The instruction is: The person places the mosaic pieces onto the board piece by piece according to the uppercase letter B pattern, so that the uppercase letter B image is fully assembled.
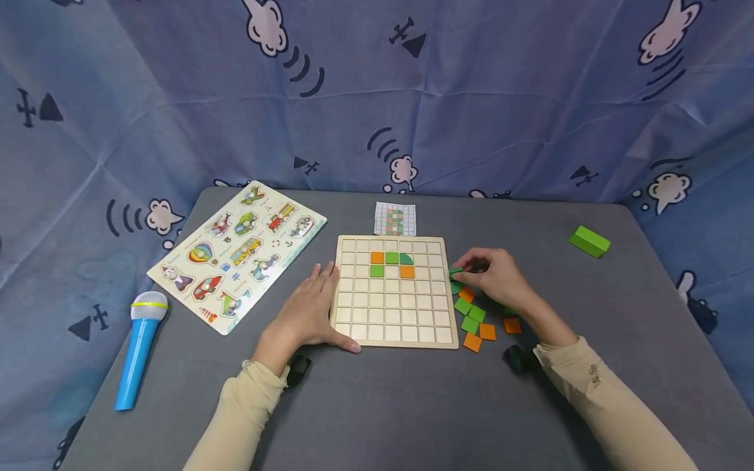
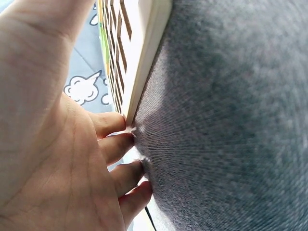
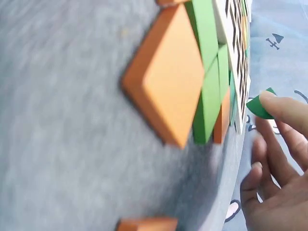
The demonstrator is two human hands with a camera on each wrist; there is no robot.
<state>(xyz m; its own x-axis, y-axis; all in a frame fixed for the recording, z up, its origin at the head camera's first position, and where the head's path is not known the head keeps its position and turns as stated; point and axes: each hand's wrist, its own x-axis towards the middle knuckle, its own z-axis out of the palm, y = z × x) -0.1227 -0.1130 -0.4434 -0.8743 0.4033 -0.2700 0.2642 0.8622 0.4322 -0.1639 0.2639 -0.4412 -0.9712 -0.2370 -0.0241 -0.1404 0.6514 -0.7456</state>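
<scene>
A wooden grid board (image 1: 393,335) lies flat in the middle of the table. Near its top rows sit orange squares (image 1: 377,258), light green squares (image 1: 391,258) and a dark green quarter-round tile (image 1: 406,259). My left hand (image 1: 303,307) rests along the board's left side, fingers extended, thumb at the front edge; the left wrist view shows its fingertips right at the board's edge. Beside the right edge, my right hand (image 1: 497,278) pinches a dark green curved tile (image 3: 261,107) between thumb and finger, raised above the loose tiles.
Loose orange and green tiles (image 1: 469,325) lie right of the board. A small pattern card (image 1: 395,219) is behind it. To the left are a picture puzzle board (image 1: 235,252) and a blue toy microphone (image 1: 138,356); a green block (image 1: 589,241) stands far right.
</scene>
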